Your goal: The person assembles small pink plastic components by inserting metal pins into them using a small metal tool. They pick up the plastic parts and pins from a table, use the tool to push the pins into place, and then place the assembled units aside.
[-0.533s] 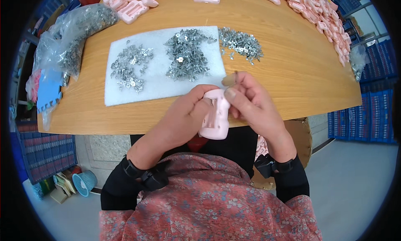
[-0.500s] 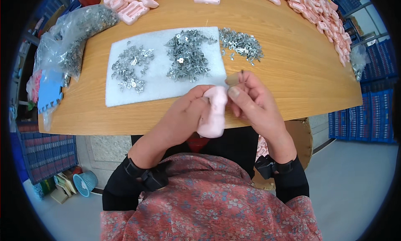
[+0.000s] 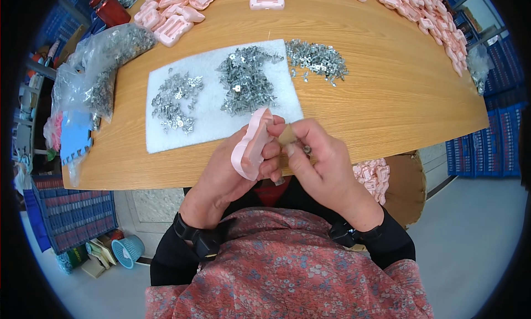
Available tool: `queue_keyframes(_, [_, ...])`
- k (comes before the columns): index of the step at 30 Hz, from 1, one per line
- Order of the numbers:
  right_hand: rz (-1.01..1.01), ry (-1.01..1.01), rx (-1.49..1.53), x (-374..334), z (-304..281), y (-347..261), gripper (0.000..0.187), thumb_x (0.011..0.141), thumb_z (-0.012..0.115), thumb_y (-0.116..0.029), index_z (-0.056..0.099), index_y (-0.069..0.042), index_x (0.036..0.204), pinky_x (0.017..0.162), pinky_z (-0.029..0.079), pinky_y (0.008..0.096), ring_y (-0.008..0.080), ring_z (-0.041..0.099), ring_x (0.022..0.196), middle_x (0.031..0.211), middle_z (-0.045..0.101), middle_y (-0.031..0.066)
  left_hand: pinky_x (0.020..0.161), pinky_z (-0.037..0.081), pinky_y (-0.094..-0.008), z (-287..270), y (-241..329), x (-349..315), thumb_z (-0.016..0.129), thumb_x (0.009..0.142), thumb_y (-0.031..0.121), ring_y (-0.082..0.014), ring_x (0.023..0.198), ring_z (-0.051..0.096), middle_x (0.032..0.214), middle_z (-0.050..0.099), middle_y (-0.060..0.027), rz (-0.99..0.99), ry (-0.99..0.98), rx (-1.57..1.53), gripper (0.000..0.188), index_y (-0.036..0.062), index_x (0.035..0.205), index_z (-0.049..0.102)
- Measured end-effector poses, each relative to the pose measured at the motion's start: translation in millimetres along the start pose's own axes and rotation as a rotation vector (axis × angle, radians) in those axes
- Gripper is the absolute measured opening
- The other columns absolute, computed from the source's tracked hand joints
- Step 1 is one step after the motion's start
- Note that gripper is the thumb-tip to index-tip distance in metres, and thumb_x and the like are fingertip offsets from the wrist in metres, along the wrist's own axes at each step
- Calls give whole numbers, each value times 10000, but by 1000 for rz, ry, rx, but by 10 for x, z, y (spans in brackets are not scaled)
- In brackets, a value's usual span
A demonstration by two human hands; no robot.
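Note:
My left hand (image 3: 222, 172) is closed around a pink plastic shell (image 3: 251, 147), a long hollow casing held upright and tilted, its rim turned toward the right. Close beside it, my right hand (image 3: 321, 164) pinches a small tan folded piece (image 3: 287, 135) between thumb and fingers; it looks like sandpaper, but I cannot be sure. A small dark metallic bit shows by the right fingers, its kind unclear. Both hands are in front of the table's near edge. Beyond them, small metal clips (image 3: 249, 78) lie heaped on a white foam sheet (image 3: 210, 122).
More metal clips (image 3: 318, 60) spread right of the sheet. Pink shells (image 3: 415, 9) pile along the table's far right edge, others (image 3: 174, 30) at far left. A clear bag of clips (image 3: 102, 75) and a red jar (image 3: 109, 9) stand left. A carton (image 3: 406, 192) with pink pieces is below right.
The pink shell has turned from its smooth outer side to show its hollow side, moving left. My right hand has lowered and shifted left with the tan piece. The view has shifted slightly.

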State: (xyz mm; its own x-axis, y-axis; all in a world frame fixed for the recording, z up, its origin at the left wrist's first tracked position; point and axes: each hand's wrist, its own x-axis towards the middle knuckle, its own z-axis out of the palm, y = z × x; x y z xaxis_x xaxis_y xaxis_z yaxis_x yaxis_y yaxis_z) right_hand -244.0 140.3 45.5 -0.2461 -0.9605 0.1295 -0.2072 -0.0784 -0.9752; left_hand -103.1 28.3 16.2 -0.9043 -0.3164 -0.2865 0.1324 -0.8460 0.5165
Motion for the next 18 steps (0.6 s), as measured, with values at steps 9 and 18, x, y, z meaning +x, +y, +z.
queue_keyframes(9, [-383,19,-478,-44,70,-42,416,692,772,-79,564,-52,1052,655,500,385,293,602,775,811,609,92,672,498,-266,68,-126,2,486,1021,343,-119,835,560,1067,527,-30,165,221,317,388,46,1270,500])
queue_keyframes(18, [-14,128,-60,-102,-351,1,233,844,683,-52,603,-18,1059,725,520,265,98,641,850,942,685,53,972,469,-334,47,-44,28,496,936,145,-205,1124,588,1222,575,-87,150,108,460,432,30,1351,468])
